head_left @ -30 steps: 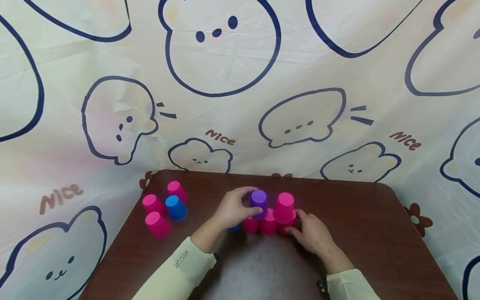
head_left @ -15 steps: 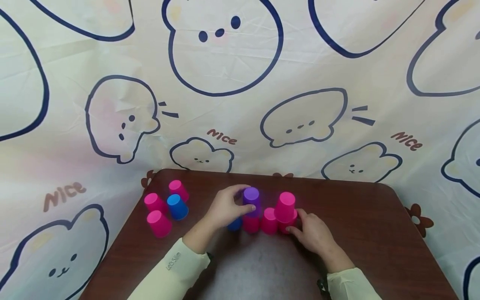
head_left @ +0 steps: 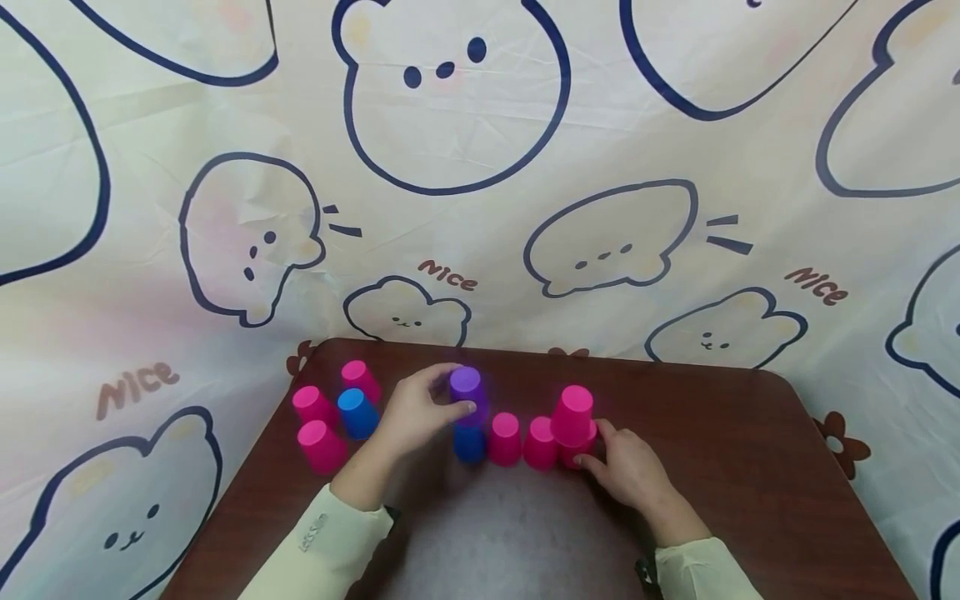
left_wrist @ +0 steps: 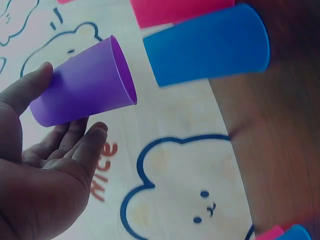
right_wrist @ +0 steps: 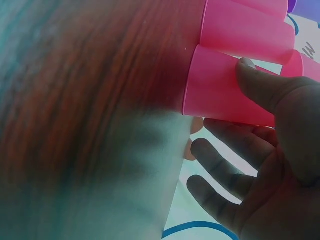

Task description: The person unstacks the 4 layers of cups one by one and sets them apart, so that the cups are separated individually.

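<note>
My left hand (head_left: pixel 414 410) pinches an upside-down purple cup (head_left: pixel 468 392) between thumb and fingers. The cup is over the blue cup (head_left: pixel 470 445) at the left end of a row; the left wrist view shows a gap between the purple cup (left_wrist: pixel 85 85) and the blue one (left_wrist: pixel 210 47). To the right stand a pink cup (head_left: pixel 505 439) and, slightly apart, another pink cup (head_left: pixel 540 443). My right hand (head_left: pixel 633 471) holds the pink cup at the row's right end, thumb in front (right_wrist: pixel 220 90). A further pink cup (head_left: pixel 573 415) stands on top there.
At the table's left side stand several upside-down cups: pink cups, one at the front (head_left: pixel 322 447), and a blue cup (head_left: pixel 358 415). The brown table (head_left: pixel 712 467) ends at a cloth backdrop (head_left: pixel 495 233) printed with cartoon bears.
The left hand has carried the purple cup leftward, from over the pink cups to over the blue cup. The right hand has stayed at the right-end pink cup.
</note>
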`<state>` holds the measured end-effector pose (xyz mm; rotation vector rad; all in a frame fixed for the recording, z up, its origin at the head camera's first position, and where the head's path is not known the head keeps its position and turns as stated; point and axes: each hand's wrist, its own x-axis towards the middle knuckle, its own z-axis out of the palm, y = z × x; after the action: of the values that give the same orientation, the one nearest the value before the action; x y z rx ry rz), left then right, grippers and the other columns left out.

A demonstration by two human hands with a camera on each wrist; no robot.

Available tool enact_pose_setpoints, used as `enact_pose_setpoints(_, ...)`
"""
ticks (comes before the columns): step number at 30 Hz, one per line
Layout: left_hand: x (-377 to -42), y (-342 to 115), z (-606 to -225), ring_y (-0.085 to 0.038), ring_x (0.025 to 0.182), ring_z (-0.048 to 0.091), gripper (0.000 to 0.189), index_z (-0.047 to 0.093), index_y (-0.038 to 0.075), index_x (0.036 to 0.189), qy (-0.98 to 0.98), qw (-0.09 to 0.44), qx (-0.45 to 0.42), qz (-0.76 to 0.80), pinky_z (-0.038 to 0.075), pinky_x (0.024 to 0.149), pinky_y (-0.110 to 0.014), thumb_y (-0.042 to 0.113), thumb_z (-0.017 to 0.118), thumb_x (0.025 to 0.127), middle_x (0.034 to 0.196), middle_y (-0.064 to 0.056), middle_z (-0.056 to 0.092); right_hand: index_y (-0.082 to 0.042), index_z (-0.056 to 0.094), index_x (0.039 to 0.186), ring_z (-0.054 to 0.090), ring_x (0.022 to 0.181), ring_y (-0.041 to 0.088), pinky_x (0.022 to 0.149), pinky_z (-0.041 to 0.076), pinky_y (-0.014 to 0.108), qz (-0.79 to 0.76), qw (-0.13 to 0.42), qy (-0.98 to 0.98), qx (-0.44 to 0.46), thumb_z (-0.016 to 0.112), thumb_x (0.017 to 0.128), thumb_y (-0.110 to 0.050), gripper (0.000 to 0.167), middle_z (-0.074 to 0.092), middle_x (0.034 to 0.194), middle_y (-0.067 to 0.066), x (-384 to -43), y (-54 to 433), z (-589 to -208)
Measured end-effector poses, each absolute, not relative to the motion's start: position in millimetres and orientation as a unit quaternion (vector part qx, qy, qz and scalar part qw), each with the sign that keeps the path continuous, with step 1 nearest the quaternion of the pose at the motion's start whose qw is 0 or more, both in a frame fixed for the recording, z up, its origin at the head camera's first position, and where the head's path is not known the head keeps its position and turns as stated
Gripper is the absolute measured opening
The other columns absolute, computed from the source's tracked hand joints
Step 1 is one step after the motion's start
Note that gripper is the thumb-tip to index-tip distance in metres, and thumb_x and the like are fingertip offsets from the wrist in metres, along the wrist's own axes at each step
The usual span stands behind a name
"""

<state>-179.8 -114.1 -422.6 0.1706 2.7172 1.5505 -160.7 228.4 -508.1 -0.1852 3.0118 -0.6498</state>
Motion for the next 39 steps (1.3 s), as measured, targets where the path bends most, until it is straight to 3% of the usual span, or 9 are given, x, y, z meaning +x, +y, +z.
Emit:
enact_pose_setpoints(10, -182.8, -150.2, -421.4, -0.037, 0.127, 0.063, 0.068, 0.058, 0.017, 0.144, 0.869, -0.015, -0.004, 0.495, 0.058, 0.095, -0.049, 0.029, 0.088, 0.085, 0.140, -0.009, 0.063, -0.008, 0.057, 0.141, 0.065, 0.098, 0.028, 0.089, 0.059, 0.053, -0.209, 0.019, 0.976, -0.064, 0.084, 0.087, -0.039, 0.069, 0.070, 0.112, 0.011, -160.6, 229.1, -510.3)
enact_pose_setpoints(22, -191.2, -173.6, -439.9, -0.042, 0.134, 0.056, 0.065, 0.051, 0.007, 0.148, 0.867, -0.032, -0.028, 0.497, 0.051, 0.104, -0.052, 0.017, 0.081, 0.091, 0.147, -0.021, 0.057, -0.008, 0.057, 0.141, 0.065, 0.098, 0.028, 0.089, 0.058, 0.054, -0.206, 0.019, 0.976, -0.067, 0.084, 0.087, -0.039, 0.068, 0.070, 0.112, 0.011, -161.4, 229.4, -510.9)
enact_pose_setpoints(39, -210.1, -191.5, -472.7, -0.045, 0.137, 0.051, 0.067, 0.046, 0.005, 0.152, 0.905, -0.014, -0.069, 0.420, 0.045, 0.110, -0.060, 0.017, 0.077, 0.093, 0.150, -0.025, 0.052, -0.009, 0.057, 0.141, 0.065, 0.099, 0.028, 0.089, 0.058, 0.054, -0.205, 0.025, 0.976, -0.064, 0.084, 0.086, -0.040, 0.068, 0.069, 0.112, 0.010, -162.3, 230.6, -512.0)
